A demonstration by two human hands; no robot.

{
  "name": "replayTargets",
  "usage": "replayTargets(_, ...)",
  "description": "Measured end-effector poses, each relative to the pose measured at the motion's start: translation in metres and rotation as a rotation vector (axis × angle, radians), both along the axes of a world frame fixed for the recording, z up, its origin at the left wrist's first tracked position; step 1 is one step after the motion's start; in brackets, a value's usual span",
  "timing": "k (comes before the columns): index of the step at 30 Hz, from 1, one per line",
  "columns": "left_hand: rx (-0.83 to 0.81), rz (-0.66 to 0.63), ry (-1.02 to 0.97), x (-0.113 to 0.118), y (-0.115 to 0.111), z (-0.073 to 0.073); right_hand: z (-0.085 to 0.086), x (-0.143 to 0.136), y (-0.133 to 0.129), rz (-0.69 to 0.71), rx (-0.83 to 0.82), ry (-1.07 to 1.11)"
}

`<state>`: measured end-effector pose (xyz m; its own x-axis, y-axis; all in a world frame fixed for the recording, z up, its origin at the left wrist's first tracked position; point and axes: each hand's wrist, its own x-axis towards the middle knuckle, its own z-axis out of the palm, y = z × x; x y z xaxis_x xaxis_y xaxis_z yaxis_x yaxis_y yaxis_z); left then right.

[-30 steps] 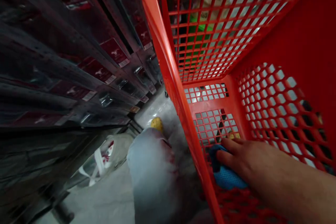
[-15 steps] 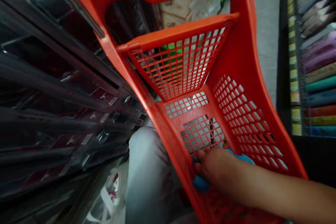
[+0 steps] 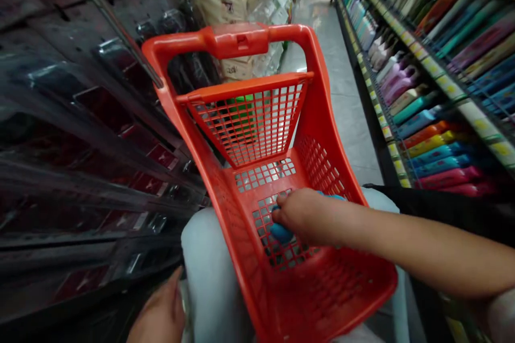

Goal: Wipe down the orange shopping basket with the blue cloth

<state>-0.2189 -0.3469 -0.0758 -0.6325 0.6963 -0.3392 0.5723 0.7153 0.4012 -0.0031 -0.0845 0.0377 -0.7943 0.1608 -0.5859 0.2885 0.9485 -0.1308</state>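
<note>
My right hand [image 3: 301, 217] reaches down into a red plastic shopping cart basket [image 3: 241, 214]. It is closed around a soft blue cloth [image 3: 281, 233], which shows below the fingers and again beyond the wrist, near the basket's grid floor. My left hand [image 3: 159, 308] is at the lower left, outside the basket and beside my light-coloured trouser leg [image 3: 213, 273]. Its fingers look curled against a thin pale edge that I cannot make out. Much of that hand is cut off by the frame.
Racks of dark packaged goods [image 3: 100, 102] stand close on the left, with a metal rod [image 3: 116, 24] jutting toward the basket. Stacked cartons [image 3: 221, 5] are behind the handle. Shelves of colourful bottles [image 3: 434, 139] line the right side of a grey tiled aisle [image 3: 346, 69].
The view has tilted up, showing more of the aisle and the basket's near end. My left hand has come into view at lower left. My right hand still holds the blue cloth inside the basket.
</note>
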Motion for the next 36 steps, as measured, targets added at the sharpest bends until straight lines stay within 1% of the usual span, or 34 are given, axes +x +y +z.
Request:
replayTargets(1, 0.12, 0.023, -0.028, 0.004, 0.011, 0.006, 0.002, -0.005, 0.008, -0.016, 0.024, -0.012)
replayTargets(3, 0.386, 0.033, -0.109, 0.022, 0.039, 0.023, -0.002, -0.018, 0.026, -0.045, 0.04, -0.028)
replayTargets(4, 0.467, 0.0, -0.179, 0.035, 0.053, 0.032, -0.006, -0.026, 0.034, -0.061, 0.039, -0.044)
replayTargets(6, 0.611, -0.064, -0.279, 0.063, 0.079, 0.045, -0.022, -0.043, 0.051, -0.087, 0.017, -0.11)
replayTargets(7, 0.649, -0.064, -0.287, 0.075, 0.09, 0.049, -0.031, -0.052, 0.058, -0.11, 0.004, -0.147)
replayTargets(9, 0.726, -0.029, -0.319, 0.093, 0.104, 0.051, -0.053, -0.067, 0.07, -0.183, -0.006, -0.194)
replayTargets(11, 0.774, 0.013, -0.38, 0.103, 0.111, 0.048, -0.076, -0.078, 0.075, -0.265, 0.013, -0.168)
replayTargets(13, 0.794, 0.032, -0.45, 0.105, 0.114, 0.045, -0.097, -0.079, 0.068, -0.33, 0.052, -0.094)
replayTargets(14, 0.796, 0.033, -0.477, 0.105, 0.115, 0.044, -0.106, -0.077, 0.059, -0.35, 0.068, -0.058)
replayTargets(16, 0.805, 0.024, -0.517, 0.105, 0.117, 0.043, -0.121, -0.067, 0.032, -0.37, 0.076, 0.007)
replayTargets(18, 0.82, 0.007, -0.527, 0.104, 0.12, 0.043, -0.132, -0.053, 0.002, -0.336, 0.04, 0.06)
replayTargets(19, 0.828, 0.001, -0.524, 0.104, 0.122, 0.043, -0.136, -0.046, -0.009, -0.288, 0.002, 0.084)
replayTargets(20, 0.836, -0.002, -0.523, 0.104, 0.123, 0.043, -0.139, -0.04, -0.015, -0.225, -0.04, 0.102)
replayTargets(21, 0.842, -0.004, -0.532, 0.105, 0.125, 0.044, -0.14, -0.034, -0.016, -0.167, -0.071, 0.114)
replayTargets(22, 0.846, -0.005, -0.551, 0.105, 0.126, 0.045, -0.141, -0.03, -0.011, -0.143, -0.078, 0.115)
replayTargets(23, 0.848, -0.009, -0.578, 0.107, 0.127, 0.046, -0.14, -0.027, 0.0, -0.156, -0.059, 0.105)
replayTargets(24, 0.853, -0.016, -0.604, 0.108, 0.129, 0.047, -0.139, -0.025, 0.013, -0.198, -0.02, 0.087)
replayTargets(25, 0.86, -0.027, -0.625, 0.11, 0.131, 0.048, -0.138, -0.024, 0.029, -0.296, 0.042, 0.056)
replayTargets(27, 0.886, -0.051, -0.642, 0.112, 0.134, 0.048, -0.136, -0.024, 0.055, -0.407, 0.121, 0.011)
replayTargets(28, 0.904, -0.061, -0.64, 0.114, 0.136, 0.047, -0.136, -0.023, 0.063, -0.438, 0.142, -0.012)
replayTargets(29, 0.923, -0.069, -0.634, 0.114, 0.137, 0.045, -0.136, -0.021, 0.065, -0.446, 0.148, -0.031)
replayTargets(31, 0.956, -0.075, -0.62, 0.116, 0.139, 0.041, -0.135, -0.016, 0.054, -0.437, 0.135, -0.069)
replayTargets(33, 0.975, -0.078, -0.602, 0.117, 0.14, 0.038, -0.132, -0.01, 0.03, -0.389, 0.082, -0.097)
replayTargets(35, 0.981, -0.08, -0.584, 0.119, 0.14, 0.037, -0.128, -0.005, 0.01, -0.292, -0.003, -0.114)
replayTargets(36, 0.979, -0.087, -0.58, 0.119, 0.14, 0.037, -0.126, -0.004, 0.005, -0.239, -0.039, -0.125)
